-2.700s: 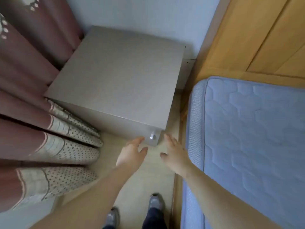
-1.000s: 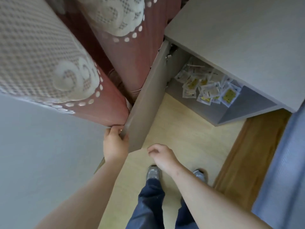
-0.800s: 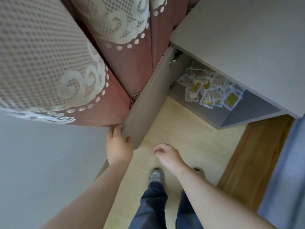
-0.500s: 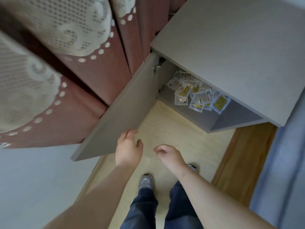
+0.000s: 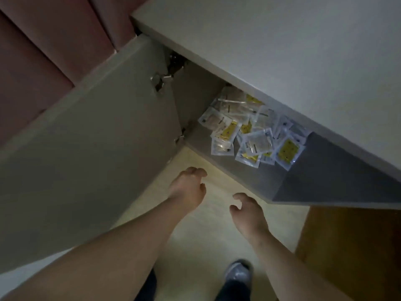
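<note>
Holding nothing in left hand [image 5: 187,190] or right hand [image 5: 249,211], fingers loosely curled, near open grey cabinet door [image 5: 86,159] and clear yellow-labelled packets [image 5: 253,144], print illegible.

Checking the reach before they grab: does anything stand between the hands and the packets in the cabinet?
Nothing visible does. The door is swung aside, and the left hand and right hand face the packets through the open front.

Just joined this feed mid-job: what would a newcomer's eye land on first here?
The heap of clear and yellow sachets on the floor of the open grey cabinet draws the eye first. Its door stands swung wide to the left, beside the maroon curtain. The left hand and right hand hover empty, fingers loosely curled, just before the opening.
</note>
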The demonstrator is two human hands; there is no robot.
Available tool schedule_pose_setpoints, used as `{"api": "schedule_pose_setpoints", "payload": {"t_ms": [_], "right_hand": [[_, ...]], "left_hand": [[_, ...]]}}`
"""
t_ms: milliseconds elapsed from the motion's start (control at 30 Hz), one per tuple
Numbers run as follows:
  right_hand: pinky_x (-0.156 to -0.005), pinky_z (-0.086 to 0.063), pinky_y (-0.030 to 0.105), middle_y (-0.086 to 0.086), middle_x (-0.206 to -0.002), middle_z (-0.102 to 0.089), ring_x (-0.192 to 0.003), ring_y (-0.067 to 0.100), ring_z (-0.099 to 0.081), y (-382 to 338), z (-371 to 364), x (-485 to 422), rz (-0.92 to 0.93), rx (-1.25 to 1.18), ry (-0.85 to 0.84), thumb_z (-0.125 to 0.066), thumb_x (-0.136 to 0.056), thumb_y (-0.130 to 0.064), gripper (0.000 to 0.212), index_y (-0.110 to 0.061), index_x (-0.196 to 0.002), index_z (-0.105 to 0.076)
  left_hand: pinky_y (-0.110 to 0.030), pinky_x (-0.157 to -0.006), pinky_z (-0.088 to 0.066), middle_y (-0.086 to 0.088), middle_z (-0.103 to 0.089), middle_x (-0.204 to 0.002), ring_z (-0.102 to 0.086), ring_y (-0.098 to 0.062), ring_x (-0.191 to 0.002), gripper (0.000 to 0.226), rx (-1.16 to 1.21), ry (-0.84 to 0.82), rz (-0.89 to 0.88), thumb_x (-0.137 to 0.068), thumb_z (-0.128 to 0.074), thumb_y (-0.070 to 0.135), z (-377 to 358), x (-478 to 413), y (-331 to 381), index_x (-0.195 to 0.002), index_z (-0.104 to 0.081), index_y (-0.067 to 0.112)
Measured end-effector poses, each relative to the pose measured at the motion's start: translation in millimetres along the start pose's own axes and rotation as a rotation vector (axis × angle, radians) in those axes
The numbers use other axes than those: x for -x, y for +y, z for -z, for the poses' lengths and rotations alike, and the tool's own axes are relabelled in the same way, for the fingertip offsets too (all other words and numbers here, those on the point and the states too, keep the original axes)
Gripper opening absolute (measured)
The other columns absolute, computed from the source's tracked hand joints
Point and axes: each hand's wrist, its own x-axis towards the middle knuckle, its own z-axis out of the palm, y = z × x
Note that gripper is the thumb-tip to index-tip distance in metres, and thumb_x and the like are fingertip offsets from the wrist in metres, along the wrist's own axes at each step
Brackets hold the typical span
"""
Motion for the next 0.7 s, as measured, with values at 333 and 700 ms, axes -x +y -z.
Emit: {"api": "schedule_pose_setpoints", "payload": {"t_ms": [333, 700], "right_hand": [[-0.109, -0.024, 0.032, 0.001, -0.15, -0.029, -0.134, 0.024, -0.028, 37, -55, -179, 0.055, 0.183, 0.328, -0.045, -0.094, -0.027, 0.046, -0.023, -0.139, -0.038], [-0.116, -0.007, 0.04, -0.003, -0.16, 0.005, -0.147, 0.023, 0.002, 54, -35, -257, 0.071, 0.134, 0.553, -0.044, -0.096, -0.027, 0.06, -0.031, -0.149, -0.017]], "left_hand": [[-0.024, -0.101, -0.037, 0.002, -0.036, -0.145, -0.037, -0.016, -0.132, 0.049, -0.045, 0.12, -0.28, -0.089, -0.052, 0.019, -105, -164, -59, -0.137, -0.043, 0.023], [-0.044, -0.116, -0.009, 0.007, 0.022, -0.156, 0.02, -0.021, -0.144, 0.079, 0.04, 0.217, -0.288, -0.09, -0.055, 0.035, -140, -251, -14, -0.151, -0.005, 0.032]]}}
